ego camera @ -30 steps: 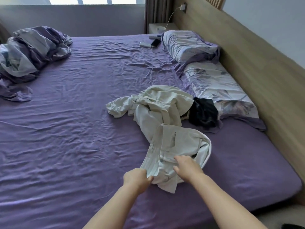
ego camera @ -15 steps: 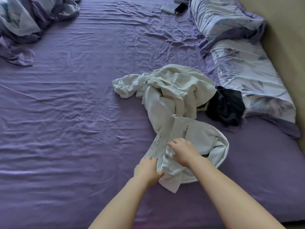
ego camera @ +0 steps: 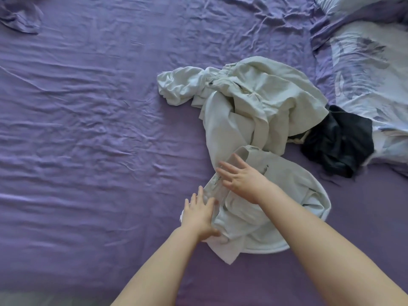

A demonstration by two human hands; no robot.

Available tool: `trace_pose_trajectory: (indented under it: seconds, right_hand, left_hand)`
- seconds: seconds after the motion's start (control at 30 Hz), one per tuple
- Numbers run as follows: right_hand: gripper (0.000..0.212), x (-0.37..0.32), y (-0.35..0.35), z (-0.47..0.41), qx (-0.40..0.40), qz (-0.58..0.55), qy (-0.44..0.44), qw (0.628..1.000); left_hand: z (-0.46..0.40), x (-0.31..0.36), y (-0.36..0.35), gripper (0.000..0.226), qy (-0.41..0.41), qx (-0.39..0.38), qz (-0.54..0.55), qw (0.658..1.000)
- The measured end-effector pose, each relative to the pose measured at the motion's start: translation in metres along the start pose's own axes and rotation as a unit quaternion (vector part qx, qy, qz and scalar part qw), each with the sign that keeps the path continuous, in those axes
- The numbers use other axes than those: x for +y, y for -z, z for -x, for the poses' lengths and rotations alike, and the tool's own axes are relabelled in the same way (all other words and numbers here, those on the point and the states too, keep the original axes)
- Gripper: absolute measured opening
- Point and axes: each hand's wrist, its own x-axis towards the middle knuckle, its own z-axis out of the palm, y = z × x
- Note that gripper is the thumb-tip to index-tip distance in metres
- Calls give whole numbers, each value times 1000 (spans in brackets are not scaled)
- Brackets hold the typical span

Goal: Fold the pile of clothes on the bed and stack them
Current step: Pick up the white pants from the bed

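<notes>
Head view, left hand point(ego camera: 199, 214) flat with fingers spread on the near edge of a pale garment point(ego camera: 276, 208), right hand point(ego camera: 239, 177) open with fingers splayed over its waistband, crumpled white clothes point(ego camera: 249, 100) beyond on the purple bedsheet point(ego camera: 88, 129), dark garment point(ego camera: 337, 140) beside a pillow point(ego camera: 371, 80).

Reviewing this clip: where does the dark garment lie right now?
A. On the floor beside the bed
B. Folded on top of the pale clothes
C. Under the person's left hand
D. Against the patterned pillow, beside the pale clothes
D. The dark garment sits crumpled against the patterned pillow, right next to the pale clothes, away from both hands.
</notes>
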Motion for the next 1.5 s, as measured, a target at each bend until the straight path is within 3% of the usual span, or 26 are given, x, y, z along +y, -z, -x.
trace_pose_trajectory:
  seconds: [0.13,0.3,0.47,0.6,0.83,1.03,1.13,1.23,1.4,1.5]
  right_hand:
    - [19,1,-4,-8,37,26,-9,999]
    - [26,-2,-9,-8,140,-3,-7,990]
    - [30,-1,0,18,111,-34,-23,993]
    - [32,7,16,46,153,-27,-41,987]
    - [21,20,84,97,276,-103,-121,948]
    - [9,25,149,129,372,-135,-170,902]
    - [28,18,193,143,430,-125,-163,879]
    - [53,7,230,152,475,-2,-172,863]
    - [34,-12,280,153,495,66,-129,856]
    - [60,-28,310,155,472,11,-131,871]
  left_hand:
    - [-4,0,5,55,6,38,29,999]
    - [0,3,4,33,-2,62,24,998]
    - [17,11,12,21,-31,85,80,993]
    - [33,17,37,22,-65,98,89,989]
    - [80,17,123,28,-90,218,119,964]
    - [133,13,197,71,-111,321,33,940]
    - [165,2,230,67,-120,362,-18,924]
    - [199,-16,256,63,-123,386,-33,914]
    - [251,-46,280,50,-123,410,-77,901]
    - [279,-61,286,39,-113,429,-122,888]
